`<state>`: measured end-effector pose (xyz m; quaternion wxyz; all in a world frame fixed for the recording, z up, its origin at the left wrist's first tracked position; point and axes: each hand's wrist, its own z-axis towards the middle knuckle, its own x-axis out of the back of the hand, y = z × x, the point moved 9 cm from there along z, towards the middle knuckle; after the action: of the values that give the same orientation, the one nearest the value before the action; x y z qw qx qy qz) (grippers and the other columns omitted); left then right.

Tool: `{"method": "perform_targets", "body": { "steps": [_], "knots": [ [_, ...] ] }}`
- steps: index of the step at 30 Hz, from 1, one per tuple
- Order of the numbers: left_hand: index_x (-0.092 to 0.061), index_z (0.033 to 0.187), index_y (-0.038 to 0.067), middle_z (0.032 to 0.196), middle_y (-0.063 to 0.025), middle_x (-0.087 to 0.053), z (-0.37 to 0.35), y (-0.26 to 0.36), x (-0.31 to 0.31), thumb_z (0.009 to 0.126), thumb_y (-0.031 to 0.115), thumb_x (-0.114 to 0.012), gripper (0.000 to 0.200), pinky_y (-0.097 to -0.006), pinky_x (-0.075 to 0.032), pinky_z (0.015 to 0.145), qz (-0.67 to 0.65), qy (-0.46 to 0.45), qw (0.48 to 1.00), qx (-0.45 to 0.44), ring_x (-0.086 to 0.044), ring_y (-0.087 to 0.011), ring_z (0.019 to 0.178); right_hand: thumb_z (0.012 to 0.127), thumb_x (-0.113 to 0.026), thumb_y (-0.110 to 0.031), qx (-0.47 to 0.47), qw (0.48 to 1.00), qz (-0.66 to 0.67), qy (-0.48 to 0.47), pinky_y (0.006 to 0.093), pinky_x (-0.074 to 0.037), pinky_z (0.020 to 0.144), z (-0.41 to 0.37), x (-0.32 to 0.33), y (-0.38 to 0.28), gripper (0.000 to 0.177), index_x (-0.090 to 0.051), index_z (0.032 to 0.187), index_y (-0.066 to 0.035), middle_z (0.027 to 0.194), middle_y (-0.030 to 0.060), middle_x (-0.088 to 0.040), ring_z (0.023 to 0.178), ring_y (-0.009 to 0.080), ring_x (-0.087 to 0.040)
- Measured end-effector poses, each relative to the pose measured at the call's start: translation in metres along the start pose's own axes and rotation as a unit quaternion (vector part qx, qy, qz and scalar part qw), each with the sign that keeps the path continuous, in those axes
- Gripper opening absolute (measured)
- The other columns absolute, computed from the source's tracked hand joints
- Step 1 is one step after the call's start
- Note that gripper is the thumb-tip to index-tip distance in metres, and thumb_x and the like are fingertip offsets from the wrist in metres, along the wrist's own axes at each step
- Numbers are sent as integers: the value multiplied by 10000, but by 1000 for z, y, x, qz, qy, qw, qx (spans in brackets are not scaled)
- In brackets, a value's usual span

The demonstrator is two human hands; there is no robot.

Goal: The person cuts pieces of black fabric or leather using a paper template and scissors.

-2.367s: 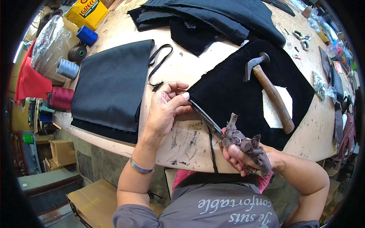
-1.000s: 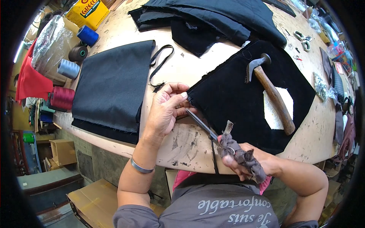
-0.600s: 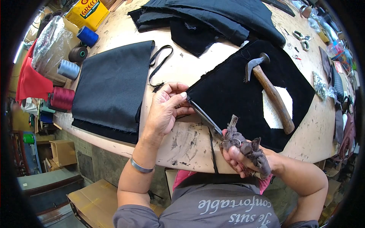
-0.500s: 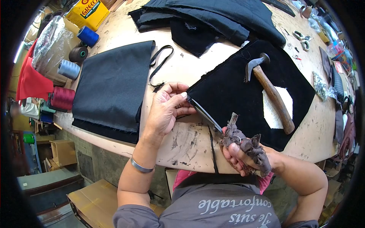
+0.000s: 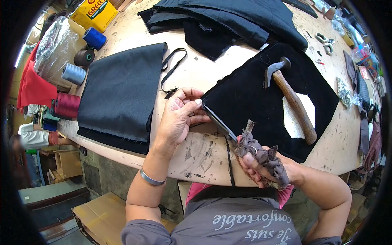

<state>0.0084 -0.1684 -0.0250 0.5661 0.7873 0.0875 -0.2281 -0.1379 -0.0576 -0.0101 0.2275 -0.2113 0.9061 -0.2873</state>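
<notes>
Pinching the left corner of the black cloth (image 5: 245, 94) between thumb and fingers of the left hand (image 5: 177, 116)! Clasping the rag-wrapped handles of the scissors (image 5: 221, 125) firmly in the right hand (image 5: 250, 163), with blades running along the cloth's near edge, right up by the left fingertips. See that cloth, flat on the table (image 5: 200, 161), bearing a hammer (image 5: 293, 105) laid across a white piece (image 5: 290, 124). Note, to the left, folded dark fabric (image 5: 120, 85) near thread spools (image 5: 67, 105); beyond, a heaped dark pile (image 5: 241, 16).
</notes>
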Motion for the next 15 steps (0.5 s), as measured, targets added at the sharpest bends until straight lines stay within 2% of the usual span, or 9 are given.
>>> {"method": "perform_targets", "body": {
  "steps": [7,10,12,14,15],
  "knots": [
    [-468,981,9,831,-83,-582,-1,1,-2,829,21,-493,155,-273,-548,638,-4,-3,1000,6,-608,-151,708,845,-540,-356,-1,1000,10,-4,182,-437,421,3,0,0,308,-461,795,-62,629,-19,-425,495,42,-459],
    [-469,979,12,836,-85,-578,-1,1,-2,833,22,-475,147,-272,-546,639,-2,3,1000,9,-602,-148,706,737,-498,-610,112,987,-119,-9,206,-395,371,7,0,-14,640,-520,892,10,572,15,-458,444,81,-493],
    [-471,975,14,841,-86,-573,-1,0,0,835,22,-463,141,-271,-545,637,-3,7,1000,10,-596,-145,704,749,-541,-510,209,967,-147,-14,203,-407,398,4,-4,-26,536,-524,895,5,596,5,-463,469,75,-492],
    [-474,970,17,842,-86,-568,-1,0,0,838,26,-456,134,-267,-543,634,1,9,1000,8,-591,-141,700,767,-563,-406,220,964,-150,-19,199,-417,430,4,-4,-24,423,-534,898,-5,614,-3,-467,496,67,-489],
    [-475,967,19,842,-86,-565,-1,0,0,839,28,-452,130,-265,-542,633,3,10,1000,7,-588,-140,698,779,-562,-352,182,973,-140,-21,196,-420,449,5,0,-15,361,-542,899,-12,621,-5,-469,510,61,-486]
  ]
}}
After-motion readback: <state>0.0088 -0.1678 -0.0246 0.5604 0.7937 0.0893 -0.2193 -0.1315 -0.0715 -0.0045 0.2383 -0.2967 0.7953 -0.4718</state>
